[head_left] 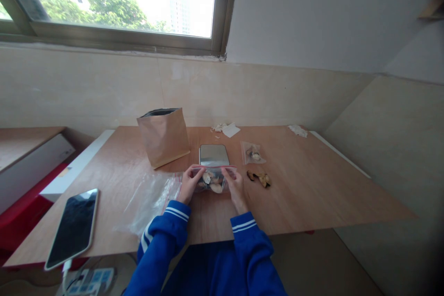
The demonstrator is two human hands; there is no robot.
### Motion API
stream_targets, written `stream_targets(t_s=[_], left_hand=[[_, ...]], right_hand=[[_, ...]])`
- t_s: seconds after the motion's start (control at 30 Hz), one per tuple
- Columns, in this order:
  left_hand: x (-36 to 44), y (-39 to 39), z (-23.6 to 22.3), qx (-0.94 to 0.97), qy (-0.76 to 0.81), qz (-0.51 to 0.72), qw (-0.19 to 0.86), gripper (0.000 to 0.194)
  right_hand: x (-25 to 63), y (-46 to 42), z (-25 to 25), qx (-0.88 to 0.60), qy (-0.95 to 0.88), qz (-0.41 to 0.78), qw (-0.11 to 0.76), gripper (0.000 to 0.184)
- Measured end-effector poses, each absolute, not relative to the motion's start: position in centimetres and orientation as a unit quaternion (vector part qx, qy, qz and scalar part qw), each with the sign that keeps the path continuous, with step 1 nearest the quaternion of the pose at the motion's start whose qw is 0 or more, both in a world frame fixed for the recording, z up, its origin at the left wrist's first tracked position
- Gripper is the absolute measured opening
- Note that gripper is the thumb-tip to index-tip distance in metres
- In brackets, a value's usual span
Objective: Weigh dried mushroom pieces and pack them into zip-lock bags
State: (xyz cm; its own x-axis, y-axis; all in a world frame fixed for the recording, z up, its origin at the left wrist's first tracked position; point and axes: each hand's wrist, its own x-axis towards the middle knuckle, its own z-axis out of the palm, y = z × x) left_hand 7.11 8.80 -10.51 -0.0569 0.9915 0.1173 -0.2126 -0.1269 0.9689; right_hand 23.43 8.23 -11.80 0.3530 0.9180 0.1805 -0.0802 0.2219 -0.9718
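Observation:
Between my two hands is a clear zip bag (212, 182) with a red seal line along its top and several pale, dried slices inside. My left hand (190, 184) pinches its upper left edge, and my right hand (236, 187) pinches the upper right edge. Just beyond the bag lies a flat scale (214, 154) with a silver top, its near part hidden by the bag. Right of my right hand are loose brown dried pieces (260, 178). A second filled zip bag (253, 152) lies behind them.
An open brown paper pouch (164, 138) stands at the back left. Clear plastic bags (152, 201) lie left of my left hand. A phone (74, 226) with a charging cable rests at the front left. White paper scraps (231, 130) lie near the wall.

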Motion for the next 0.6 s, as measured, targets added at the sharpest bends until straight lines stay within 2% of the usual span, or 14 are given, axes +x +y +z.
stream_targets(t_s=[0.6], left_hand=[[6.7, 9.2, -11.5, 0.499, 0.442, 0.589, 0.458, 0.03]], right_hand=[[23.9, 8.6, -13.0, -0.498, -0.426, 0.374, 0.657, 0.033]])
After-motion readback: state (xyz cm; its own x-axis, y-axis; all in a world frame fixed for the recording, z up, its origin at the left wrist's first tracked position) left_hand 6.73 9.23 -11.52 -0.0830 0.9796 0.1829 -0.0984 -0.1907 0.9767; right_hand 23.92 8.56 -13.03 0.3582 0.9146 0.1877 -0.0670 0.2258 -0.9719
